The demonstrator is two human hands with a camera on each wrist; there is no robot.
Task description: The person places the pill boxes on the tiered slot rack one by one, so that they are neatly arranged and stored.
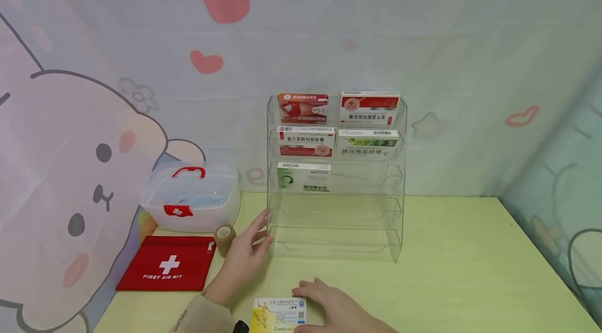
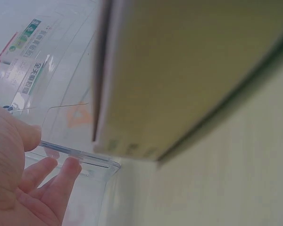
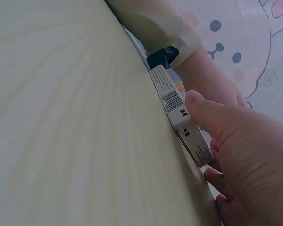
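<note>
A clear tiered display rack point(image 1: 335, 213) stands on the table. My left hand point(image 1: 246, 249) is at its lower left side; in the left wrist view, the thumb and fingers point(image 2: 61, 181) lie on either side of the clear edge, gripping it. A yellow-and-white medicine box point(image 1: 278, 315) is at the near edge of the head view. My right hand point(image 1: 336, 307) holds it by the right end, with the thumb point(image 3: 205, 110) against the box's printed, barcoded side. A large blurred box face point(image 2: 179, 80) covers much of the left wrist view.
Several medicine boxes fill the rack's upper tiers, including a green-and-white one point(image 1: 304, 177) on the third tier. Left of the rack are a brown bandage roll point(image 1: 224, 239), a red first aid pouch point(image 1: 164, 265) and a translucent case point(image 1: 193, 197) with a red handle.
</note>
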